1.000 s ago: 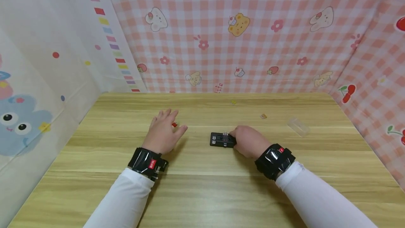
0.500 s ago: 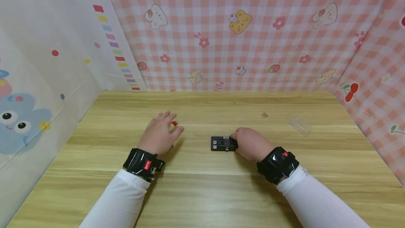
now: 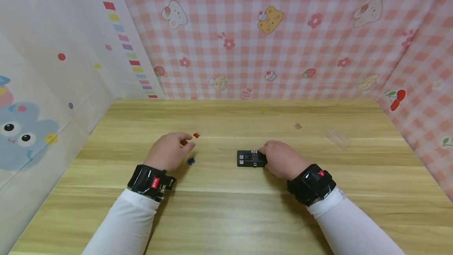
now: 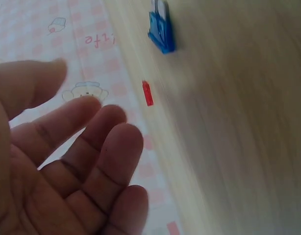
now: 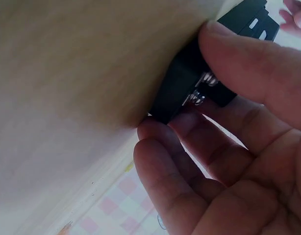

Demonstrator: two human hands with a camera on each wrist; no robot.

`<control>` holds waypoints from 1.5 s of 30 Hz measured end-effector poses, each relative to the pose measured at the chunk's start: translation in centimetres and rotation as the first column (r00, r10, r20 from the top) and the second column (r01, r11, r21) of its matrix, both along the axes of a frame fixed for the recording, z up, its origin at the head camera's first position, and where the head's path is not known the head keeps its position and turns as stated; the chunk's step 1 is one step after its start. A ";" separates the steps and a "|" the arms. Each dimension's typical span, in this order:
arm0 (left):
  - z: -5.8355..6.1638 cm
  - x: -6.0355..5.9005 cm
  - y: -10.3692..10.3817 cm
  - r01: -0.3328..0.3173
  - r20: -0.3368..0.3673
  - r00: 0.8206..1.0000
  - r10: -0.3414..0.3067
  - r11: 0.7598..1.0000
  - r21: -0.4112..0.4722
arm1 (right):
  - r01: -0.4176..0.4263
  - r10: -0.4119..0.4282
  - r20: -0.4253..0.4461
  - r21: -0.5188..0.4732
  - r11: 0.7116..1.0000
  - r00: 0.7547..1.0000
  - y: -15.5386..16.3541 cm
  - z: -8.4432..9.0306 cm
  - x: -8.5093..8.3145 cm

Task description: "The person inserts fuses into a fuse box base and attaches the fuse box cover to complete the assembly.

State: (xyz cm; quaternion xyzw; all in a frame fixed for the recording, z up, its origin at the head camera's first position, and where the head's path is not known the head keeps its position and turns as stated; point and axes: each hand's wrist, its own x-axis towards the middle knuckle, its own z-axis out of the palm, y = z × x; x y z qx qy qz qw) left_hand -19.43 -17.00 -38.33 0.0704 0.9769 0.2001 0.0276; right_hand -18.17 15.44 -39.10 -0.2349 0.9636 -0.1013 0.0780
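My right hand point(image 3: 284, 159) holds the right end of a black fuse holder point(image 3: 247, 158) on the table, thumb on one side and fingers on the other. Metal terminals point(image 5: 197, 98) show on the holder in the right wrist view. My left hand point(image 3: 168, 152) is loosely bent and holds nothing, its palm and fingers point(image 4: 122, 152) bare in the left wrist view. Beside its thumb lies a blue blade fuse point(image 3: 191, 161), whose metal prongs show in the left wrist view point(image 4: 162, 32). Just beyond the left fingertips is a small red fuse point(image 3: 196, 135).
Farther back on the wooden table point(image 3: 219, 215) lie a small yellow piece point(image 3: 263, 110) and an orange-tan fuse point(image 3: 298, 126). A clear plastic cover point(image 3: 337, 139) lies to the right. Printed cloth point(image 3: 233, 23) hangs behind the table and at both sides.
My left hand has drawn back to the left, its fingers more bent, and the blue fuse now shows beside it. My right hand still holds the fuse holder in about the same place.
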 end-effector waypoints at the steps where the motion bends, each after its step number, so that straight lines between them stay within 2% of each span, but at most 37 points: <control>1: 0.1 0.0 0.0 -0.001 0.013 1.000 0.001 1.000 -0.013 | -0.001 0.001 -0.002 0.001 1.000 1.000 0.0 0.1 0.0; 6: 0.2 -0.1 -0.3 0.005 0.082 0.997 0.001 0.997 -0.076 | 0.002 -0.002 0.002 0.010 1.000 1.000 0.1 0.4 0.1; 10: 0.1 0.0 -0.6 0.016 0.126 0.992 -0.006 0.997 -0.079 | 0.009 -0.009 0.015 0.004 1.000 1.000 0.1 0.4 0.2; 15: -0.2 0.2 -0.8 0.020 0.148 0.989 -0.009 0.997 -0.075 | 0.021 -0.020 0.028 -0.006 1.000 0.999 0.0 0.3 0.3; 22: -0.4 0.3 -0.7 0.036 0.149 0.988 -0.026 0.997 -0.068 | 0.068 -0.067 0.067 -0.016 0.998 0.996 0.1 0.3 0.2; 31: -0.6 0.4 -0.5 0.037 0.143 0.989 -0.028 0.997 -0.064 | 0.052 -0.051 0.053 -0.007 0.999 0.997 0.4 0.2 0.1; 45: -0.7 0.4 -0.2 0.052 0.139 0.989 -0.043 0.996 -0.066 | 0.085 -0.083 0.113 -0.008 0.996 0.990 1.3 0.6 -0.2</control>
